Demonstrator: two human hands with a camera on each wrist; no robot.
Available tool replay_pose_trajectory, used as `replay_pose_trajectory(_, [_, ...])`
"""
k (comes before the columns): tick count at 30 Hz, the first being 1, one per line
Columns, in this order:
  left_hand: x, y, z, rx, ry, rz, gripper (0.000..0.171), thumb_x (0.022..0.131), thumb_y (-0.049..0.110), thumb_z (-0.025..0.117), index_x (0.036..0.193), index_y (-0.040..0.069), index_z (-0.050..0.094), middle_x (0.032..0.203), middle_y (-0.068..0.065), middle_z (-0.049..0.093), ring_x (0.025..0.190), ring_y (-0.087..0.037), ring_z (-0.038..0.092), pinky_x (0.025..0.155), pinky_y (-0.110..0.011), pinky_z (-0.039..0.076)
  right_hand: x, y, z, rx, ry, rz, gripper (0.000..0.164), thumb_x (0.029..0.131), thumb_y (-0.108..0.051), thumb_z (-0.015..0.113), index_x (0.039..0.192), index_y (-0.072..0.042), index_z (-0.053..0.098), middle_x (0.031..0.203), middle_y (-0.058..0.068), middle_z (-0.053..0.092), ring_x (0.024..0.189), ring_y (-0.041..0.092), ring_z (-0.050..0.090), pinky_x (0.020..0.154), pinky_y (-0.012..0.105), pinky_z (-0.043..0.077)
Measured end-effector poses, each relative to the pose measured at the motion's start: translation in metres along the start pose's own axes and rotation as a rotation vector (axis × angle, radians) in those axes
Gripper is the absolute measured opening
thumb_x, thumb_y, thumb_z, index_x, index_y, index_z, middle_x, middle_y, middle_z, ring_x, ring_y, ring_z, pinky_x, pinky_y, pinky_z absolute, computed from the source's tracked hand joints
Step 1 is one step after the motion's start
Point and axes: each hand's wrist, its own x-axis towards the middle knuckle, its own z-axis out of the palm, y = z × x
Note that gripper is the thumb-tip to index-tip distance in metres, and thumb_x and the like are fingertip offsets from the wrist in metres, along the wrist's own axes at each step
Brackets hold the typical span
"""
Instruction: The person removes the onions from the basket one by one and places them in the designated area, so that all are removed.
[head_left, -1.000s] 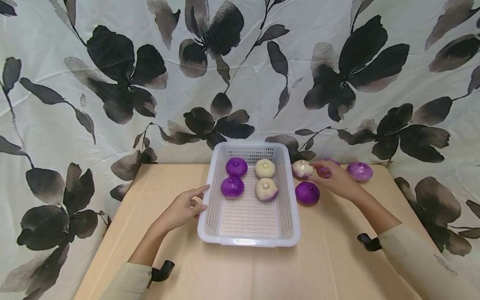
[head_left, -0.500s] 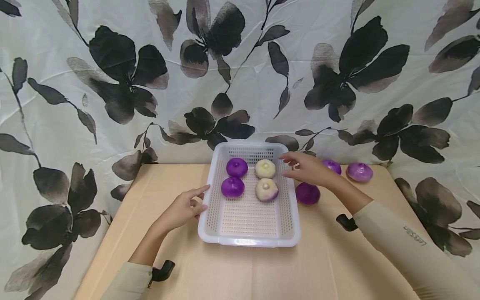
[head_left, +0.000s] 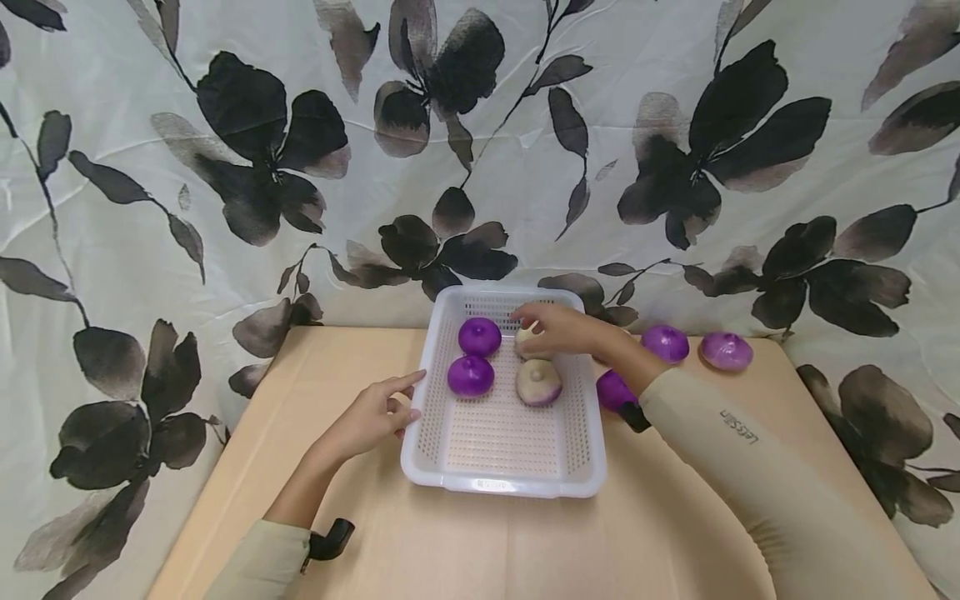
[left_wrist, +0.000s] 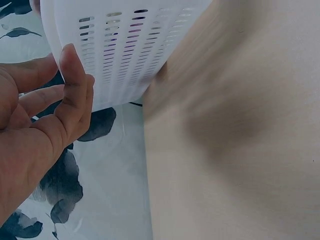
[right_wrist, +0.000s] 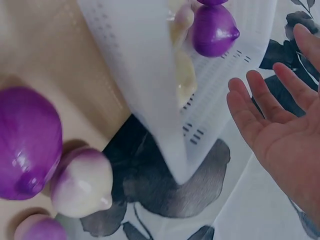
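In the head view my left hand is at the left rim of a white plastic basket, index finger extended to it. The left wrist view has those fingers against the slotted side wall. My right hand hovers over the back right of the basket with nothing in it; the right wrist view shows its fingers spread and relaxed. Below it, a pale onion is partly covered. Another pale onion with a purple base lies nearer me. Two purple onions sit on the basket's left side.
Right of the basket, purple onions rest on the wooden table. A pale, purple-tinged onion there shows in the right wrist view. A floral cloth hangs behind the table.
My right hand has moved left, from the pale onion beside the basket to above the basket's contents. The left hand has stayed at the rim. The head view has shifted slightly.
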Motion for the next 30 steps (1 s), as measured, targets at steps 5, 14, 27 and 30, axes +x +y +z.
replay_pose_trajectory(5, [0.0,0.0,0.0,0.01,0.01,-0.011,0.063,0.097,-0.004,0.062,0.156,0.0,0.041,0.122,-0.025,0.057,0.076,-0.02,0.067,0.068,-0.044,0.063,0.018,-0.006,0.008,-0.046,-0.07,0.014,0.053,0.095,-0.025,0.071,0.142,-0.006,0.057,0.135,0.021,0.064,0.122,0.036,0.066,0.104,0.047,0.054])
replay_pose_trajectory(14, [0.001,0.002,0.0,0.009,-0.003,-0.011,0.063,0.097,-0.004,0.063,0.156,0.0,0.041,0.123,-0.026,0.055,0.077,-0.021,0.067,0.071,-0.05,0.063,0.04,-0.017,0.027,-0.006,-0.197,0.036,0.059,0.094,-0.027,0.075,0.145,-0.003,0.056,0.139,0.021,0.061,0.128,0.034,0.059,0.105,0.044,0.053])
replay_pose_trajectory(27, [0.003,0.001,-0.001,0.008,-0.004,-0.02,0.063,0.097,-0.003,0.063,0.156,0.001,0.042,0.123,-0.025,0.056,0.078,-0.02,0.068,0.067,-0.04,0.063,0.056,-0.017,0.054,-0.005,-0.237,0.104,0.057,0.094,-0.025,0.074,0.144,-0.004,0.056,0.136,0.017,0.063,0.13,0.031,0.058,0.114,0.043,0.046])
replay_pose_trajectory(30, [0.003,0.001,-0.001,0.009,-0.002,-0.021,0.063,0.097,-0.003,0.063,0.156,0.001,0.042,0.123,-0.025,0.056,0.076,-0.02,0.068,0.07,-0.048,0.063,0.057,-0.017,0.058,-0.014,-0.233,0.123,0.059,0.095,-0.026,0.074,0.147,-0.007,0.054,0.14,0.017,0.062,0.135,0.033,0.057,0.116,0.044,0.045])
